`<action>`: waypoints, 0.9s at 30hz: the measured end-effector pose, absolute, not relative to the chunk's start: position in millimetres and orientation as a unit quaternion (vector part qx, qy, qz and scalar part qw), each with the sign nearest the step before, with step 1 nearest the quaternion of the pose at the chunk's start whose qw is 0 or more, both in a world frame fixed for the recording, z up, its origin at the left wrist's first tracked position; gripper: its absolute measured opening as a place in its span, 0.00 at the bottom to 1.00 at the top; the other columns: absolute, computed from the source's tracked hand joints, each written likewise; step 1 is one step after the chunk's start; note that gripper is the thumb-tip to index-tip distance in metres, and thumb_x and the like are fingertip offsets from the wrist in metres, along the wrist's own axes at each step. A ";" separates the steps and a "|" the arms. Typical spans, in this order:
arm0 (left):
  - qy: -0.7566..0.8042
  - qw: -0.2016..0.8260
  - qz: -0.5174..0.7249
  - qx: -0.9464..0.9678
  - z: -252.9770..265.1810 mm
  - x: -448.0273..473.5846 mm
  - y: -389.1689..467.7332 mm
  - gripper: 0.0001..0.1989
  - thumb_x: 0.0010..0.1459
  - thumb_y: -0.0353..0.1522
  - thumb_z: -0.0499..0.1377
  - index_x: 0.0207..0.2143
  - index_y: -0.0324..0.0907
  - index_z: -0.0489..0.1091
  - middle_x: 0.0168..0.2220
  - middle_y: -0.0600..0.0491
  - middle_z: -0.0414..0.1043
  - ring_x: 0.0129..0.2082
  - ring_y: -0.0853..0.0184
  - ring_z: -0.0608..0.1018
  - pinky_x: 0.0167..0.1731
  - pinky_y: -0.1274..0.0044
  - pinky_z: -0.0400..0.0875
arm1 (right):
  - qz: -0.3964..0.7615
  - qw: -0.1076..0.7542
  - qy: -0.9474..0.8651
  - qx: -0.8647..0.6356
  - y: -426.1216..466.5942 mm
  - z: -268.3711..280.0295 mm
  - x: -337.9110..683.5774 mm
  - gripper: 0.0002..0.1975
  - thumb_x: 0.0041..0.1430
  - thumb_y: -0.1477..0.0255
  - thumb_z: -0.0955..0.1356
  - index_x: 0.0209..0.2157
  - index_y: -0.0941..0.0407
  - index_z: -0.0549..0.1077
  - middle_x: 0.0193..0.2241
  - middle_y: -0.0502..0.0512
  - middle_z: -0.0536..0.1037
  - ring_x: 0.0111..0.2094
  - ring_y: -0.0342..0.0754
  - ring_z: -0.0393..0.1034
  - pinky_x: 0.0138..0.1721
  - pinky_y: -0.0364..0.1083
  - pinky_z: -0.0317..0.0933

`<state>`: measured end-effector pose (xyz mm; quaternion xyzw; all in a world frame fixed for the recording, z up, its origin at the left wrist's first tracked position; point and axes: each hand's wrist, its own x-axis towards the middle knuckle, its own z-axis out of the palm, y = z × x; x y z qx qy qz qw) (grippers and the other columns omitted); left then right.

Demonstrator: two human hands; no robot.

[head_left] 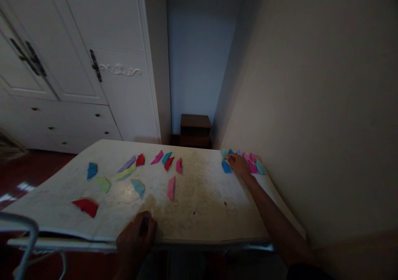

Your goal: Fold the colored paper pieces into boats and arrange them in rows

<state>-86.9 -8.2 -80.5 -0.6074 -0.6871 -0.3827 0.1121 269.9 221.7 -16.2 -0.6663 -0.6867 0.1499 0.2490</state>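
My right hand [239, 164] reaches to the table's far right corner, fingers bent together in a pinch among folded paper boats. What they hold, if anything, is hidden. Just under its fingertips lies a blue paper boat [226, 167]; a pale green one [224, 153] sits beyond them. Several more, such as a magenta paper boat [252, 167] and a teal one [260, 168], are bunched beside the hand. My left hand [138, 232] rests curled at the table's front edge, with nothing visible in it. Nearest to it are a light blue paper boat [138, 187] and a pink one [171, 188].
Several paper boats, including a red one [86, 207], lie scattered over the left half of the white table [205, 222]. A wall [326, 126] runs along the right. White wardrobe [124, 106] and small brown cabinet [195, 121] stand beyond; a white metal rail [31, 234] is at left.
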 end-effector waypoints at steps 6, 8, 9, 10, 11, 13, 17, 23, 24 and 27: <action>-0.654 0.182 -0.389 -0.622 -79.3 -83.4 -7.4 0.09 0.60 0.35 0.53 0.29 0.43 0.68 0.17 0.59 0.70 0.16 0.71 0.74 0.20 0.80 0.62 | 0.027 0.099 -0.775 -0.624 159.8 -33.0 256.8 0.19 0.65 0.68 0.60 0.54 0.53 0.70 0.59 0.56 0.67 0.55 0.51 0.66 0.51 0.49 0.63; -0.643 0.203 -0.391 -0.627 -78.5 -82.3 -7.0 0.09 0.61 0.34 0.53 0.29 0.42 0.68 0.18 0.59 0.71 0.16 0.71 0.74 0.20 0.80 0.62 | 0.026 0.055 -0.775 -0.630 149.6 -38.8 252.3 0.20 0.67 0.66 0.58 0.56 0.52 0.68 0.62 0.55 0.63 0.54 0.52 0.68 0.50 0.50 0.64; -0.636 0.209 -0.394 -0.630 -77.9 -82.1 -6.8 0.09 0.61 0.34 0.53 0.30 0.42 0.68 0.18 0.58 0.71 0.16 0.71 0.74 0.21 0.80 0.62 | 0.024 0.039 -0.773 -0.632 147.2 -40.4 250.3 0.20 0.67 0.66 0.57 0.57 0.52 0.67 0.63 0.55 0.62 0.54 0.52 0.68 0.50 0.50 0.65; -0.630 0.213 -0.397 -0.632 -77.2 -82.1 -6.7 0.09 0.61 0.34 0.52 0.30 0.42 0.68 0.19 0.58 0.71 0.17 0.71 0.74 0.20 0.80 0.62 | 0.022 0.028 -0.771 -0.635 146.2 -41.2 248.3 0.21 0.68 0.65 0.56 0.58 0.52 0.66 0.63 0.55 0.60 0.54 0.52 0.68 0.50 0.51 0.65; -0.626 0.212 -0.399 -0.636 -76.5 -82.2 -6.5 0.10 0.62 0.34 0.52 0.30 0.42 0.68 0.19 0.58 0.71 0.17 0.71 0.74 0.20 0.80 0.63 | 0.019 0.024 -0.770 -0.638 146.4 -41.2 246.5 0.21 0.68 0.65 0.56 0.59 0.51 0.65 0.64 0.56 0.60 0.54 0.52 0.68 0.50 0.51 0.65; -0.619 0.210 -0.403 -0.641 -75.4 -82.8 -6.3 0.10 0.62 0.34 0.52 0.29 0.42 0.68 0.19 0.58 0.72 0.17 0.72 0.74 0.20 0.81 0.63 | 0.013 0.018 -0.764 -0.645 148.5 -40.2 243.1 0.22 0.68 0.64 0.55 0.60 0.52 0.63 0.64 0.57 0.60 0.54 0.53 0.69 0.50 0.51 0.65; -0.623 0.212 -0.403 -0.636 -77.3 -83.7 -6.0 0.09 0.62 0.34 0.53 0.30 0.42 0.68 0.20 0.58 0.72 0.17 0.71 0.75 0.20 0.81 0.63 | 0.007 -0.002 -0.750 -0.661 154.7 -37.2 235.9 0.23 0.68 0.65 0.55 0.60 0.56 0.62 0.63 0.61 0.60 0.51 0.56 0.71 0.46 0.53 0.67; -0.616 0.218 -0.417 -0.632 -82.0 -83.4 -5.6 0.09 0.61 0.35 0.54 0.31 0.41 0.70 0.21 0.57 0.74 0.19 0.71 0.76 0.22 0.81 0.65 | 0.018 -0.020 -0.735 -0.678 162.6 -33.0 225.3 0.24 0.68 0.64 0.55 0.60 0.58 0.62 0.64 0.68 0.57 0.47 0.58 0.73 0.43 0.53 0.67; -0.618 0.216 -0.416 -0.631 -82.2 -83.4 -5.5 0.09 0.61 0.35 0.54 0.31 0.41 0.70 0.21 0.57 0.74 0.19 0.71 0.76 0.22 0.81 0.65 | 0.017 -0.018 -0.733 -0.680 163.3 -32.7 223.8 0.24 0.68 0.64 0.55 0.60 0.58 0.62 0.64 0.68 0.57 0.47 0.58 0.73 0.43 0.53 0.67; -0.621 0.209 -0.416 -0.631 -82.4 -84.0 -5.4 0.09 0.61 0.35 0.54 0.31 0.41 0.70 0.22 0.56 0.75 0.19 0.71 0.76 0.22 0.81 0.65 | 0.005 -0.009 -0.729 -0.684 163.2 -32.4 219.9 0.24 0.68 0.63 0.55 0.60 0.60 0.62 0.63 0.69 0.58 0.46 0.58 0.74 0.43 0.53 0.68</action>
